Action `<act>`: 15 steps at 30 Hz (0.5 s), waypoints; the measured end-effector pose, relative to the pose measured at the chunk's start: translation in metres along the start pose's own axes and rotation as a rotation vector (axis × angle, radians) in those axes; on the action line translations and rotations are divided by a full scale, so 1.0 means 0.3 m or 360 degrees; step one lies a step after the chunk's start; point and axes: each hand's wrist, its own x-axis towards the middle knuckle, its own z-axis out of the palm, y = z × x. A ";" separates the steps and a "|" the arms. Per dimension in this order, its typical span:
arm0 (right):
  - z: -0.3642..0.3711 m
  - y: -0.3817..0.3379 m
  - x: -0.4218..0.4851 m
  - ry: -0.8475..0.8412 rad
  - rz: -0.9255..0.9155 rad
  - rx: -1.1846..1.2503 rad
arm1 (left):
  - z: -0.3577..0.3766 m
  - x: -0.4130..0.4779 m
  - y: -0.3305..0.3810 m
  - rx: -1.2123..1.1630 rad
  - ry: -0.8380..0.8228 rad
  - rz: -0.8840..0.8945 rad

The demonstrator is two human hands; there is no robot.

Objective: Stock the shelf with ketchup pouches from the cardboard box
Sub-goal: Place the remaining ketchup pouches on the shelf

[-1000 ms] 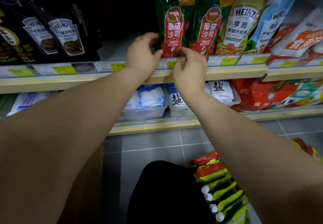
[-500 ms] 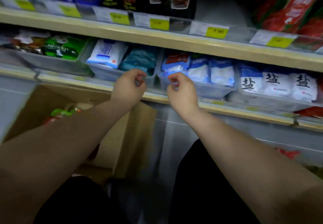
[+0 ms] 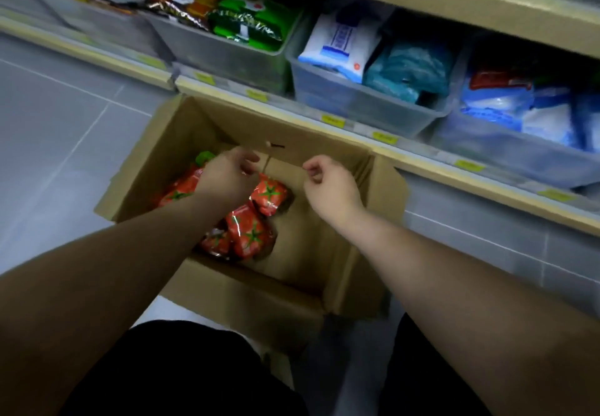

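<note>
An open cardboard box (image 3: 302, 263) stands on the floor below the shelves. Inside it lie several red ketchup pouches (image 3: 248, 235) printed with tomatoes, one with a green top showing at the far left. My left hand (image 3: 227, 177) hovers over the pouches with its fingers loosely curled and nothing in it. My right hand (image 3: 331, 185) hangs over the bare right half of the box, fingers also curled and holding nothing. The ketchup shelf itself is out of view.
The bottom shelf (image 3: 422, 159) runs just behind the box, carrying clear plastic bins (image 3: 354, 100) of white, blue and green packets. A higher shelf edge (image 3: 454, 3) with yellow price tags crosses the top. Grey tiled floor (image 3: 65, 123) lies to the left.
Both hands left the ketchup pouches on the upper shelf and dropped down past the lower shelf. My view swung down and left, and the hands are now over the open box.
</note>
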 end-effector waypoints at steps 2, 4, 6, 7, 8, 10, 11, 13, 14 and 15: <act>0.099 -0.011 0.012 -0.0135 0.0102 0.0008 | -0.017 0.000 -0.099 0.0035 -0.0034 -0.0103; 0.205 -0.012 0.018 -0.0293 0.0243 0.0068 | -0.025 0.003 -0.190 0.0053 -0.0102 -0.0210; 0.307 0.008 0.015 -0.0447 0.0389 0.0056 | -0.015 0.010 -0.262 0.0043 -0.0196 -0.0356; 0.351 0.023 0.008 -0.0529 0.0461 0.0021 | -0.006 0.012 -0.287 0.0013 -0.0255 -0.0435; 0.387 0.037 0.000 -0.0603 0.0528 -0.0005 | 0.008 0.014 -0.307 -0.0035 -0.0315 -0.0503; 0.451 0.057 -0.012 -0.0688 0.0622 -0.0004 | 0.040 0.017 -0.346 -0.0118 -0.0402 -0.0585; 0.466 0.062 -0.015 -0.0699 0.0650 0.0016 | 0.051 0.020 -0.353 -0.0130 -0.0413 -0.0582; 0.486 0.069 -0.023 -0.0729 0.0705 0.0076 | 0.068 0.032 -0.363 -0.0134 -0.0386 -0.0531; 0.493 0.072 -0.025 -0.0755 0.0728 0.0130 | 0.073 0.042 -0.365 -0.0136 -0.0365 -0.0500; 0.498 0.075 -0.026 -0.0778 0.0747 0.0206 | 0.077 0.053 -0.364 -0.0126 -0.0347 -0.0475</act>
